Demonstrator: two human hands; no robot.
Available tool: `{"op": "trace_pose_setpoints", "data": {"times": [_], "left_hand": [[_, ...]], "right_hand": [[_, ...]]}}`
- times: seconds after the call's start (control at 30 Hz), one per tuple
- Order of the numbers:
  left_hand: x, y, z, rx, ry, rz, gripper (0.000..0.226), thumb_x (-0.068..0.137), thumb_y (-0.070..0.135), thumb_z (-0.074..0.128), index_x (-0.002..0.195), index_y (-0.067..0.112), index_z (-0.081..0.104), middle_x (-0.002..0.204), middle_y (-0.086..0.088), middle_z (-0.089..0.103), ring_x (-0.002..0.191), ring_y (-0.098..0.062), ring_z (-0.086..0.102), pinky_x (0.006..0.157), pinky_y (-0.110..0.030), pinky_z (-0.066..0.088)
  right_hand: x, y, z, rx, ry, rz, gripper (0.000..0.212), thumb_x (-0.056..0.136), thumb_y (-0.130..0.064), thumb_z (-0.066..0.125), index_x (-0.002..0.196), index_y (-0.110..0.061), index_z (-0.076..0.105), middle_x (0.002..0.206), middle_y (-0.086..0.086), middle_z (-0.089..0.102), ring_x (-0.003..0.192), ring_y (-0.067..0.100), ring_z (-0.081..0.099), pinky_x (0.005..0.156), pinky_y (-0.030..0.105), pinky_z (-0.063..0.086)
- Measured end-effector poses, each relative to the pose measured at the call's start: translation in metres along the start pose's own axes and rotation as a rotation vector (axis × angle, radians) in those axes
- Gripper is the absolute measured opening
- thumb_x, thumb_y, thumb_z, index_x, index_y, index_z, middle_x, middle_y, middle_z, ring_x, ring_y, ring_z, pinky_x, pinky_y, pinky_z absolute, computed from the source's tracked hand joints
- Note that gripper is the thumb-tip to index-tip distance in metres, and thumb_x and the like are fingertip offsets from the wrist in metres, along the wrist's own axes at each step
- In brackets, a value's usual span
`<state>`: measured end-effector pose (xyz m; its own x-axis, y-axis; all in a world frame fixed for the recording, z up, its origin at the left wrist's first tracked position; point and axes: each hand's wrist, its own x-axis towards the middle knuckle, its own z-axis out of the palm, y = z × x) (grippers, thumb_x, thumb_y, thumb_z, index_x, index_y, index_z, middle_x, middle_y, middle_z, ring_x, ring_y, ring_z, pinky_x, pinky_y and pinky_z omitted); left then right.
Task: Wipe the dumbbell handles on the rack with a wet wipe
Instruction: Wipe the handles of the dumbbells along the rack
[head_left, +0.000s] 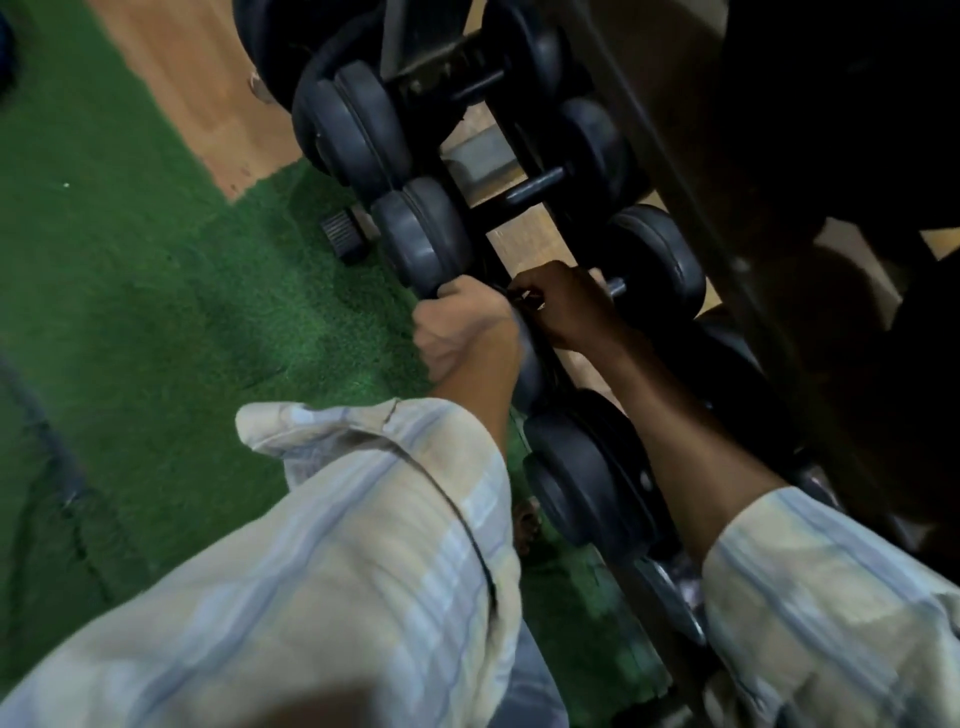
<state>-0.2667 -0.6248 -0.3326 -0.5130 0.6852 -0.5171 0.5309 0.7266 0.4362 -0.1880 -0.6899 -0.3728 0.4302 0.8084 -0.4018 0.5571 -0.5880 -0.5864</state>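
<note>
Dumbbell heads (422, 236) crowd rack; open gaps around handles (535, 186).

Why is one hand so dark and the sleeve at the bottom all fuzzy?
Head view: the right hand reaches into the rack's shadow, so it looks dark, while the left hand catches more light; the left sleeve is close to the camera and smeared by blur; the top right corner is nearly black.
</note>
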Motion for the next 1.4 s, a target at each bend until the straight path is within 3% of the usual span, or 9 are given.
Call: {"op": "trace_pose_setpoints", "data": {"times": [0.13, 0.23, 0.33, 0.5, 0.63, 0.77, 0.93, 1.1, 1.4], "left_hand": [[0.0, 0.002, -0.001, 0.026, 0.009, 0.008, 0.033, 0.093, 0.03, 0.052, 0.106, 0.006, 0.071, 0.106, -0.017, 0.073, 0.103, -0.037, 0.068, 0.086, -0.038, 0.05], [0.0, 0.002, -0.002, 0.035, 0.003, 0.017, 0.033, 0.092, 0.029, 0.051, 0.104, 0.006, 0.072, 0.106, -0.018, 0.073, 0.102, -0.037, 0.069, 0.085, -0.038, 0.05], [-0.003, 0.004, -0.004, 0.042, -0.003, 0.014, 0.033, 0.092, 0.028, 0.051, 0.105, 0.006, 0.072, 0.106, -0.018, 0.073, 0.104, -0.037, 0.068, 0.086, -0.038, 0.05], [-0.003, 0.006, -0.004, 0.07, 0.007, 0.023, 0.034, 0.092, 0.028, 0.05, 0.104, 0.005, 0.071, 0.105, -0.018, 0.073, 0.103, -0.037, 0.068, 0.085, -0.038, 0.049], [0.0, 0.006, -0.001, 0.079, 0.002, 0.007, 0.034, 0.092, 0.029, 0.051, 0.104, 0.005, 0.071, 0.105, -0.018, 0.073, 0.103, -0.037, 0.068, 0.086, -0.038, 0.049], [0.002, 0.006, 0.001, 0.1, -0.009, -0.004, 0.033, 0.092, 0.029, 0.052, 0.105, 0.005, 0.071, 0.105, -0.016, 0.073, 0.103, -0.036, 0.068, 0.086, -0.037, 0.048], [0.003, 0.004, 0.001, 0.101, -0.02, 0.0, 0.034, 0.091, 0.029, 0.051, 0.104, 0.005, 0.071, 0.104, -0.017, 0.073, 0.102, -0.037, 0.069, 0.086, -0.039, 0.05], [0.006, 0.003, 0.004, 0.107, -0.014, 0.004, 0.034, 0.09, 0.03, 0.049, 0.105, 0.007, 0.07, 0.104, -0.016, 0.073, 0.101, -0.038, 0.068, 0.088, -0.041, 0.05], [0.008, 0.002, 0.005, 0.123, -0.025, 0.012, 0.037, 0.09, 0.032, 0.047, 0.104, 0.008, 0.071, 0.103, -0.016, 0.073, 0.099, -0.038, 0.069, 0.086, -0.041, 0.05]], "right_hand": [[-0.02, 0.01, -0.001, 0.161, 0.062, -0.031, 0.022, 0.082, -0.032, 0.064, 0.092, -0.021, 0.08, 0.087, -0.004, 0.075, 0.084, 0.017, 0.071, 0.076, 0.041, 0.057], [-0.039, 0.015, -0.002, 0.138, 0.122, -0.066, 0.021, 0.083, -0.018, 0.066, 0.098, -0.017, 0.08, 0.09, 0.0, 0.07, 0.087, 0.024, 0.069, 0.077, 0.039, 0.055], [-0.05, 0.013, -0.002, 0.163, 0.169, 0.002, 0.026, 0.082, -0.005, 0.068, 0.098, -0.02, 0.081, 0.095, -0.004, 0.077, 0.09, 0.013, 0.07, 0.08, 0.033, 0.056], [-0.056, 0.008, 0.001, 0.234, 0.152, 0.142, 0.03, 0.084, -0.003, 0.063, 0.093, -0.026, 0.08, 0.086, -0.013, 0.074, 0.081, 0.001, 0.068, 0.073, 0.022, 0.051], [-0.058, 0.011, 0.01, 0.413, 0.18, 0.255, 0.017, 0.084, -0.014, 0.07, 0.086, -0.027, 0.08, 0.081, -0.013, 0.075, 0.082, 0.004, 0.07, 0.078, 0.029, 0.056], [-0.055, 0.013, 0.013, 0.55, 0.117, 0.397, 0.032, 0.075, -0.015, 0.069, 0.068, -0.045, 0.075, 0.065, -0.021, 0.07, 0.067, 0.006, 0.065, 0.07, 0.03, 0.049], [-0.052, 0.016, 0.01, 0.801, 0.007, 0.571, 0.028, 0.078, 0.003, 0.062, 0.072, -0.019, 0.079, 0.084, 0.006, 0.072, 0.079, 0.025, 0.06, 0.063, 0.032, 0.042], [-0.044, 0.013, 0.011, 0.84, 0.027, 0.743, 0.017, 0.073, -0.003, 0.064, 0.072, -0.011, 0.079, 0.08, 0.008, 0.073, 0.078, 0.024, 0.063, 0.06, 0.03, 0.046], [-0.048, 0.01, 0.0, 0.93, -0.079, 0.782, 0.013, 0.068, -0.005, 0.063, 0.078, -0.007, 0.07, 0.084, 0.009, 0.07, 0.069, 0.019, 0.06, 0.059, 0.025, 0.046]]}}
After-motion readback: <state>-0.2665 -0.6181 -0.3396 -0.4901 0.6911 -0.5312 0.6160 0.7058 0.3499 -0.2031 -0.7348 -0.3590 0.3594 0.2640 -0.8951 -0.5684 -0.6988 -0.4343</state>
